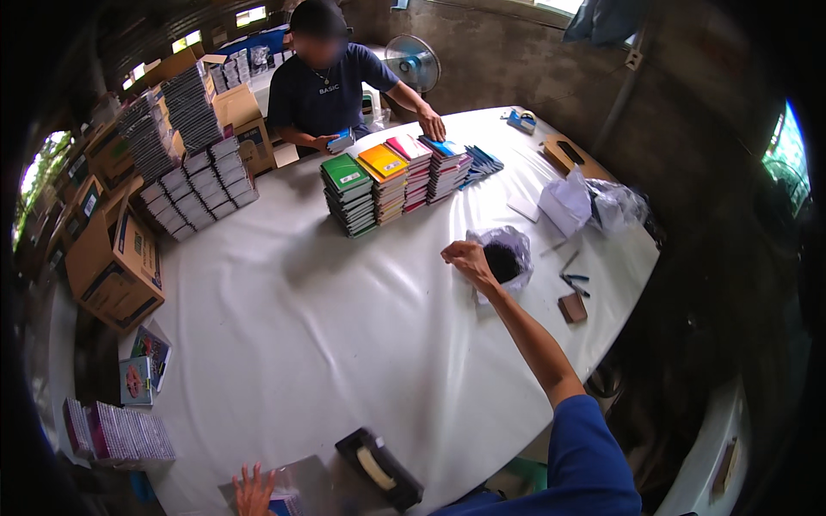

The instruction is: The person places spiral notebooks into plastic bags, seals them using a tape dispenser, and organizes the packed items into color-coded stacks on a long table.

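My left hand [252, 494] rests at the near edge of the table, fingers spread, over a clear plastic sheet or bag [305, 478] and beside a small purple-and-blue booklet [285, 504] partly hidden by it. Stretched far forward, my right hand [469, 261] is above the left rim of a tub lined with a whitish plastic bag [519, 246], which has something dark inside. Its fingers are curled together, and anything between them is too small or hidden to name. A black device with a beige strip [379, 469] lies to the right of my left hand.
Green notebooks [348, 198] and yellow notebooks [384, 172] stand stacked beside pink and blue ones. A person [331, 90] across the table holds blue notebooks and touches the blue stack. Pliers [575, 284], a brown block [572, 308], a tape dispenser [521, 120] and cartons [116, 267] surround the tabletop.
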{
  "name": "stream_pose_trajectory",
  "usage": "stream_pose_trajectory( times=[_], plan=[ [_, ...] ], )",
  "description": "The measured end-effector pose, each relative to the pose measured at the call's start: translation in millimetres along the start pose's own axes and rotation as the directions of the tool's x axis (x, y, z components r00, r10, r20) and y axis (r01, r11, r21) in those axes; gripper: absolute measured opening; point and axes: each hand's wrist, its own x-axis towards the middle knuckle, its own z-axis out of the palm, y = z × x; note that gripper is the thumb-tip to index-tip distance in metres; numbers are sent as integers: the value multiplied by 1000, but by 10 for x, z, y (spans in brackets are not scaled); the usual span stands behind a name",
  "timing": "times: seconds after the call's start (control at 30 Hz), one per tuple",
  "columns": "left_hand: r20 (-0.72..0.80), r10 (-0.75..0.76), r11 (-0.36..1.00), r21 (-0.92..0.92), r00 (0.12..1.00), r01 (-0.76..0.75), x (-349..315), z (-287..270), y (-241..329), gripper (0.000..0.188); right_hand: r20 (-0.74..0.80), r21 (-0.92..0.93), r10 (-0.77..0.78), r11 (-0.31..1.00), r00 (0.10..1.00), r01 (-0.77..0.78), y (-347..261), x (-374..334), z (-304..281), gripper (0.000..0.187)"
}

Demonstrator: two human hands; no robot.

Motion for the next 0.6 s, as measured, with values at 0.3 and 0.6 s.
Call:
stream_pose_trajectory(
  times=[0.3,0.6],
  plan=[
    [107,-148,971,206,983,124,264,-109,-7,89,-314,-324,-339,916,887,236,647,2105,-246,38],
    [113,-192,962,216,975,165,513,-110,26,93,-22,-866,-456,453,890,210,947,3068,-535,46]
  ],
)
